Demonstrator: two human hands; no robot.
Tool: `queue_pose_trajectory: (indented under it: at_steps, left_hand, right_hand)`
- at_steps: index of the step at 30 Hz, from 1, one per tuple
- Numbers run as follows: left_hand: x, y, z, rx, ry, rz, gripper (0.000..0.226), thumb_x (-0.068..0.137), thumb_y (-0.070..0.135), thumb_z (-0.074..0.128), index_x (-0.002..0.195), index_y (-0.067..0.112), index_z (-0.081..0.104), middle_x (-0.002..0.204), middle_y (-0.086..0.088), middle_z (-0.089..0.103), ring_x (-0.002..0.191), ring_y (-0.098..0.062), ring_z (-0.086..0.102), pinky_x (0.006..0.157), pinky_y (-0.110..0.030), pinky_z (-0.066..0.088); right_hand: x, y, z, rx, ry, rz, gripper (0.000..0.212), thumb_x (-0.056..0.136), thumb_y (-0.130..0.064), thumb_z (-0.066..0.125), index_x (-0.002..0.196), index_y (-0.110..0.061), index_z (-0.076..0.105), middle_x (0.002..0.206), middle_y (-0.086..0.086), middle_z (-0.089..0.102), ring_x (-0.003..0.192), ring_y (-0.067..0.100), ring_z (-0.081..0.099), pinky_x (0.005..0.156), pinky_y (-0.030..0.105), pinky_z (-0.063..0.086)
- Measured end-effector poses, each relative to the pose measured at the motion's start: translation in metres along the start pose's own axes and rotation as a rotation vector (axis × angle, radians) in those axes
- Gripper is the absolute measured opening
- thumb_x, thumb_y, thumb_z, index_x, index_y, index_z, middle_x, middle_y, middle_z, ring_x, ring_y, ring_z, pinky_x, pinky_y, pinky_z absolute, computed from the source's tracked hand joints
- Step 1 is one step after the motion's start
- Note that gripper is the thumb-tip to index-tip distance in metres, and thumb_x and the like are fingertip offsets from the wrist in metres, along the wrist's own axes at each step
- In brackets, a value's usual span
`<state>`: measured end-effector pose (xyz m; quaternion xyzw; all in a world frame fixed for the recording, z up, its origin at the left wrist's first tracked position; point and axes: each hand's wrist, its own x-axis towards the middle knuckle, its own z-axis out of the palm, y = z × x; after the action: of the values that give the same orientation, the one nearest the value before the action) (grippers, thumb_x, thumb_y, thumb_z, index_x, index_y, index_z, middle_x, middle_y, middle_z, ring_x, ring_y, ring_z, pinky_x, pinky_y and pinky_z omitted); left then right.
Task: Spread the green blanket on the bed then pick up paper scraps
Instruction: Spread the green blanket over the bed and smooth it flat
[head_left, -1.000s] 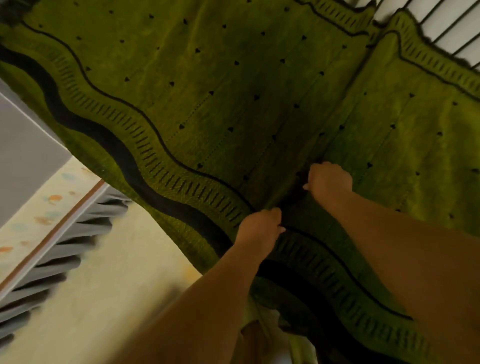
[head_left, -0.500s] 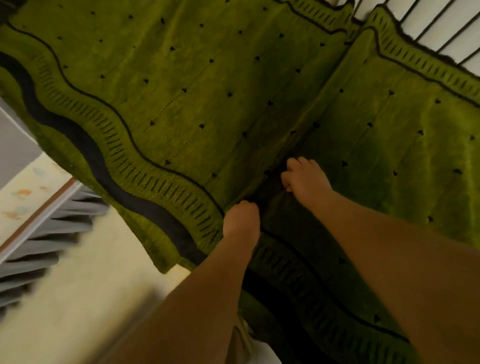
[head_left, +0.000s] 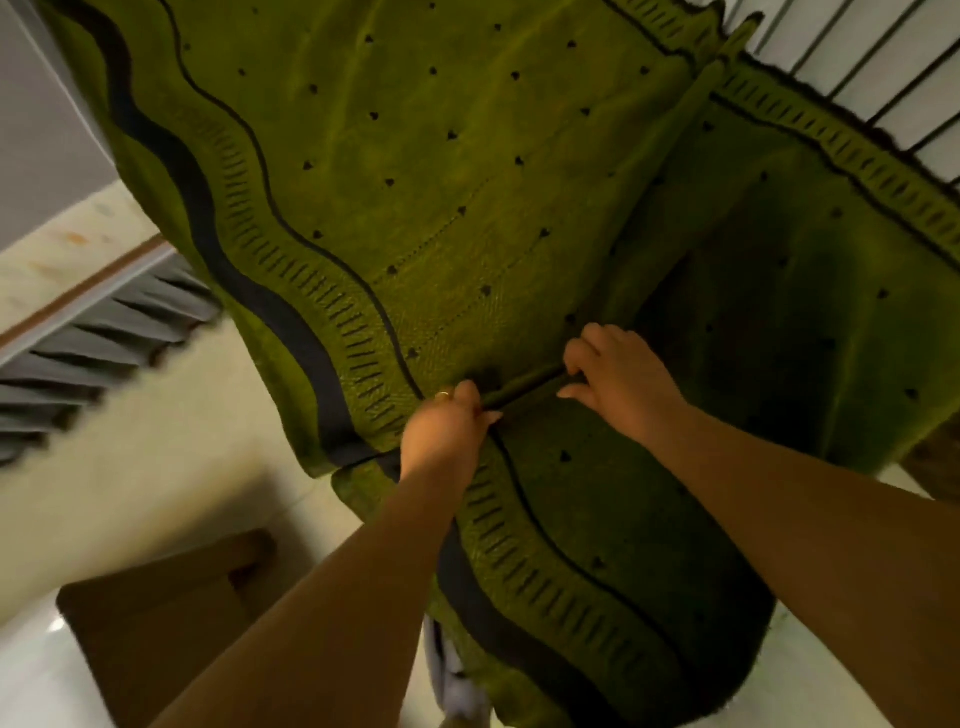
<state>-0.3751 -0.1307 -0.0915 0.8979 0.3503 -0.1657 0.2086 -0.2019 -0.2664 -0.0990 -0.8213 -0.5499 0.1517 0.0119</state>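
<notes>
- Blanket (head_left: 415, 171): green, with small dark dots, a wavy black band and a ticked border along its edge; covers most of the view from top left to lower right, draped over the bed and hanging off its near side.
- Fold (head_left: 524, 384): a narrow raised ridge of blanket, pulled up between the two hands near the middle of the view.
- Left hand (head_left: 447, 436): fingers curled tight, pinching the near end of the fold just inside the border; a ring (head_left: 443, 395) on one finger.
- Right hand (head_left: 618, 379): fingers bent over the far end of the fold, thumb underneath, gripping the cloth; just beside the left hand, not touching it.
- Forearms: both reaching in from the bottom edge, the right one lying over the darker, shadowed part of the blanket.
- Striped sheet (head_left: 857, 52): white with thin dark lines, showing beyond the blanket's edge at top right.
- Floor (head_left: 156, 447): pale, at left below the hanging blanket edge.
- Brown box-like shape (head_left: 156, 613): on the floor at bottom left, blurred, hard to tell more.
- Grey pleated frill (head_left: 104, 338): at far left under a pale patterned strip with a brown line.
- Paper scraps: none identifiable in this view.
</notes>
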Motion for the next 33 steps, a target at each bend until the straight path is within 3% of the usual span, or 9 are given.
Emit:
queue_pose_trajectory:
  at_steps: [4, 6, 8, 13, 17, 20, 23, 26, 33]
  left_hand:
    - [-0.028, 0.008, 0.031, 0.135, -0.372, 0.143, 0.059, 0.086, 0.05, 0.062, 0.129, 0.011, 0.048, 0.13, -0.01, 0.05, 0.12, -0.031, 0.049, 0.092, -0.041, 0.044]
    - [-0.03, 0.01, 0.046, 0.144, -0.296, 0.097, 0.054, 0.09, 0.029, 0.064, 0.136, 0.009, 0.041, 0.135, -0.012, 0.043, 0.124, -0.032, 0.044, 0.097, -0.041, 0.043]
    - [-0.027, 0.013, 0.053, 0.188, -0.228, 0.096, 0.039, 0.092, 0.009, 0.058, 0.129, 0.007, 0.048, 0.13, -0.014, 0.049, 0.12, -0.033, 0.048, 0.093, -0.04, 0.045]
    - [-0.012, 0.016, 0.052, 0.135, -0.339, 0.077, 0.026, 0.093, 0.006, 0.053, 0.118, 0.005, 0.062, 0.123, -0.015, 0.06, 0.115, -0.033, 0.058, 0.093, -0.041, 0.047]
    - [-0.016, 0.021, 0.056, 0.038, -0.691, 0.127, 0.027, 0.091, 0.028, 0.062, 0.107, 0.007, 0.07, 0.11, -0.013, 0.068, 0.104, -0.027, 0.063, 0.096, -0.039, 0.048]
    - [-0.038, 0.05, 0.069, 0.048, -0.843, 0.095, 0.031, 0.091, 0.027, 0.061, 0.103, 0.0, 0.071, 0.104, -0.017, 0.071, 0.099, -0.026, 0.066, 0.095, -0.035, 0.047]
    - [-0.039, 0.086, 0.064, 0.179, -0.848, 0.005, 0.039, 0.092, 0.022, 0.061, 0.124, 0.001, 0.061, 0.125, -0.014, 0.063, 0.12, -0.028, 0.057, 0.103, -0.034, 0.04]
    - [-0.022, 0.109, 0.052, 0.199, -0.868, -0.158, 0.038, 0.091, 0.023, 0.064, 0.125, 0.007, 0.06, 0.127, -0.008, 0.063, 0.118, -0.024, 0.059, 0.099, -0.031, 0.047]
    - [0.044, 0.212, 0.044, -0.135, -0.401, -0.21, 0.046, 0.091, 0.045, 0.057, 0.125, 0.015, 0.052, 0.126, -0.011, 0.057, 0.118, -0.032, 0.055, 0.096, -0.046, 0.047]
  right_hand:
    - [-0.015, -0.006, 0.022, -0.129, -0.294, 0.04, 0.053, 0.083, -0.039, 0.068, 0.129, -0.024, 0.047, 0.125, 0.002, 0.046, 0.116, 0.022, 0.048, 0.092, 0.034, 0.04]
    - [-0.011, -0.008, 0.028, -0.102, -0.265, 0.123, 0.057, 0.082, -0.031, 0.07, 0.133, -0.023, 0.045, 0.127, 0.005, 0.045, 0.118, 0.024, 0.046, 0.095, 0.036, 0.041]
    - [-0.002, -0.009, 0.027, -0.15, -0.263, 0.092, 0.042, 0.085, -0.028, 0.066, 0.125, -0.02, 0.054, 0.122, 0.006, 0.048, 0.117, 0.026, 0.047, 0.097, 0.037, 0.04]
    - [0.016, -0.005, 0.017, -0.27, -0.339, -0.047, 0.02, 0.087, -0.026, 0.062, 0.105, -0.02, 0.067, 0.12, 0.007, 0.053, 0.117, 0.026, 0.047, 0.098, 0.037, 0.035]
    - [0.036, -0.003, 0.007, -0.241, -0.941, 0.106, 0.035, 0.09, -0.028, 0.062, 0.123, -0.015, 0.06, 0.133, 0.01, 0.051, 0.123, 0.032, 0.05, 0.102, 0.042, 0.044]
    - [0.023, 0.011, 0.009, -0.243, -1.141, 0.031, 0.037, 0.089, -0.032, 0.065, 0.123, -0.016, 0.063, 0.133, 0.007, 0.054, 0.126, 0.03, 0.05, 0.103, 0.042, 0.044]
    - [0.0, 0.031, 0.012, -0.002, -1.075, 0.105, 0.037, 0.089, -0.029, 0.065, 0.123, -0.016, 0.064, 0.132, 0.009, 0.056, 0.124, 0.032, 0.052, 0.104, 0.044, 0.044]
    - [-0.002, 0.065, -0.009, 0.275, -0.929, 0.113, 0.029, 0.091, -0.022, 0.063, 0.118, -0.017, 0.068, 0.129, 0.006, 0.061, 0.122, 0.026, 0.055, 0.103, 0.039, 0.045]
    - [0.003, 0.212, -0.059, -0.23, -0.393, 0.233, 0.043, 0.087, -0.007, 0.054, 0.128, -0.019, 0.051, 0.136, 0.012, 0.041, 0.125, 0.032, 0.041, 0.103, 0.043, 0.04]
